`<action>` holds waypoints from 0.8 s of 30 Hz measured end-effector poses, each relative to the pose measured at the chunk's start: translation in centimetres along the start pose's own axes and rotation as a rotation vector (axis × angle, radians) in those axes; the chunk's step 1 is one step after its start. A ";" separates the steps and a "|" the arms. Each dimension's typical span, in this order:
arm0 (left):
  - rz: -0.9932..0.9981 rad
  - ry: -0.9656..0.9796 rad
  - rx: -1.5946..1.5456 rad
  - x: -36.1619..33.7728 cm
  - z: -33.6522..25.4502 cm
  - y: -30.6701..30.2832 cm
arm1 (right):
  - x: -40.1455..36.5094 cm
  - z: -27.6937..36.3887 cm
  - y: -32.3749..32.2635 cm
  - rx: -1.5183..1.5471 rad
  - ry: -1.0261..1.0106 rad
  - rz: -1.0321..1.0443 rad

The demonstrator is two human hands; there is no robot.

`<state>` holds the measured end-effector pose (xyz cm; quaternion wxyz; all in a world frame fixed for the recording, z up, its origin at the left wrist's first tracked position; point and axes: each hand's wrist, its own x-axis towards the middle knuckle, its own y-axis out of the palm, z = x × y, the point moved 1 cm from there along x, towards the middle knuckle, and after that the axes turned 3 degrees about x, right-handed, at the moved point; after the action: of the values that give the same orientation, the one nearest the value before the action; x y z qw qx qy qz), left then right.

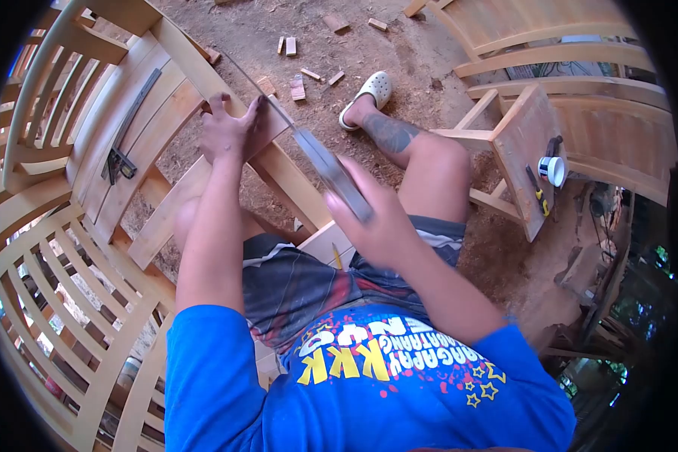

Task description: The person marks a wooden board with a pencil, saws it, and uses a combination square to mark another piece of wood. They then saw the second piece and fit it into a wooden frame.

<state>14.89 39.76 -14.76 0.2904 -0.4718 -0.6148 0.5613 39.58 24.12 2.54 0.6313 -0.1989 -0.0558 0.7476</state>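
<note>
My right hand [373, 218] is wrapped round the grey handle of a handsaw [328, 167], slightly smeared by motion. Its thin blade points away to the upper left and lies across the end of a wooden board [175, 211]. My left hand [227, 135] grips that board from above close to the blade, its fingers bent and the thumb apart. The board slants over a wooden frame [297, 181] between my legs. Where the teeth meet the wood is too blurred to tell.
A slatted bench [90, 260] at left bears a metal square [120, 164] and a dark bar. Wood offcuts [298, 89] litter the dirt floor. On a stool [516, 143] at right are a white cup [552, 171] and a yellow-handled tool [541, 200]. A pencil [337, 256] lies near my lap.
</note>
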 end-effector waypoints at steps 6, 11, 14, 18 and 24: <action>0.023 -0.009 -0.012 -0.8 -0.6 -1.0 | -9.3 4.0 -4.8 -0.014 0.167 0.098; 0.036 -0.015 -0.013 -0.4 -0.7 -0.9 | 2.4 -1.3 1.4 0.037 0.013 -0.009; -0.047 0.023 0.005 0.4 0.6 1.1 | 8.4 -0.4 3.6 -0.035 0.089 0.022; -0.012 0.018 -0.010 0.2 0.6 0.4 | 8.3 -0.8 3.7 -0.060 0.072 -0.003; 0.039 -0.019 0.027 -1.7 1.5 1.4 | 7.9 -1.5 3.9 -0.068 0.068 0.006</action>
<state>14.53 37.50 -16.18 0.2801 -0.4744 -0.6008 0.5793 35.61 30.69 -1.95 0.6234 -0.2457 -0.0589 0.7399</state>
